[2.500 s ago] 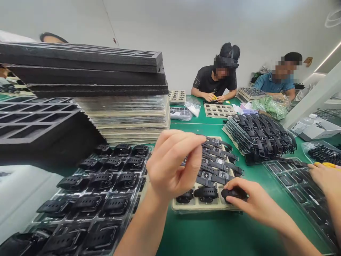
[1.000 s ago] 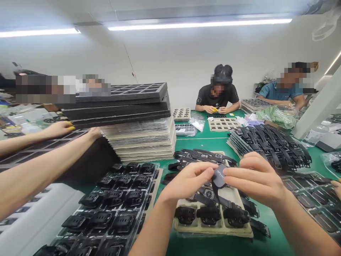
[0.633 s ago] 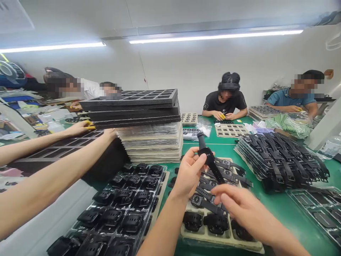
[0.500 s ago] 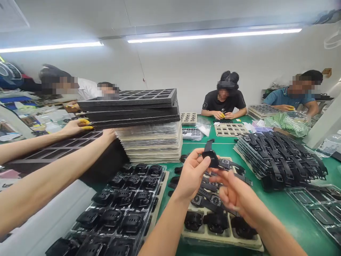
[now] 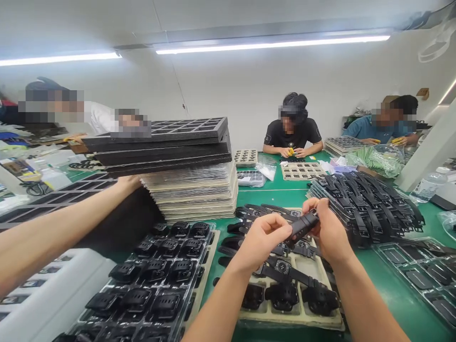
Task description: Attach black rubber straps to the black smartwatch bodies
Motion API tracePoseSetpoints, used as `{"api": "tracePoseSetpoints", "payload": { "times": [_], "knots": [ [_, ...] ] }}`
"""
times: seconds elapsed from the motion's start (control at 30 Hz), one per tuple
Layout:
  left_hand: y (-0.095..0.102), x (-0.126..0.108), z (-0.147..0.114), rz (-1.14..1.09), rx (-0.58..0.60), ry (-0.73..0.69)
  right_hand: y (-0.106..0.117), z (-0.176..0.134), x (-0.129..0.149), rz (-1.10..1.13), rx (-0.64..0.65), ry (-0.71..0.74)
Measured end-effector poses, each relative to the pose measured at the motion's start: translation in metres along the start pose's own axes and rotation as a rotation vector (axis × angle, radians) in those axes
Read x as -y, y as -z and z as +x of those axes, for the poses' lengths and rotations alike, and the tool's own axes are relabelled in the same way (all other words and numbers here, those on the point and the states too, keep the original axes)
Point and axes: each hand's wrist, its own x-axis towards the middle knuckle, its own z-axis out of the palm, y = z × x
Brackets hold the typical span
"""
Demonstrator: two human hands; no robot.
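Note:
A black smartwatch (image 5: 302,226) is held level between both my hands, its strap turned upward. My left hand (image 5: 261,242) pinches one end with thumb and fingers. At the other end, my right hand (image 5: 329,230) has its fingers closed around the strap; its fingertips are partly hidden. Below them lies a beige tray (image 5: 290,323) with curled watches in its front compartments. Several flat watches (image 5: 283,267) with straps stretched out lie across the tray, showing their round sensor backs.
On the left stand a clear tray of curled watches (image 5: 167,304) and a tall stack of trays (image 5: 199,190) topped with black foam. Another person's arm (image 5: 71,223) reaches to that stack. On the right are piled watches (image 5: 363,204) and a clear plastic tray (image 5: 420,270). Co-workers sit opposite.
The watch has turned from upright to level, and my right hand has come up to grip its far end. On the left, one of the other person's hands has gone from view.

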Motion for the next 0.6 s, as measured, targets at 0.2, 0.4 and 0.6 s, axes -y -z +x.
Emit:
{"api": "tracePoseSetpoints", "payload": {
  "times": [0.2,0.4,0.6],
  "knots": [
    [-0.003,-0.001,-0.003,0.413,-0.065,-0.175,0.005,0.002,0.000,-0.391,-0.013,0.227],
    [-0.006,0.003,-0.007,0.724,-0.120,-0.484,-0.002,-0.010,0.003,-0.432,0.195,0.198],
    [0.004,0.005,-0.004,0.837,-0.192,-0.635,-0.002,-0.012,0.009,-0.469,0.055,0.226]
  ]
}}
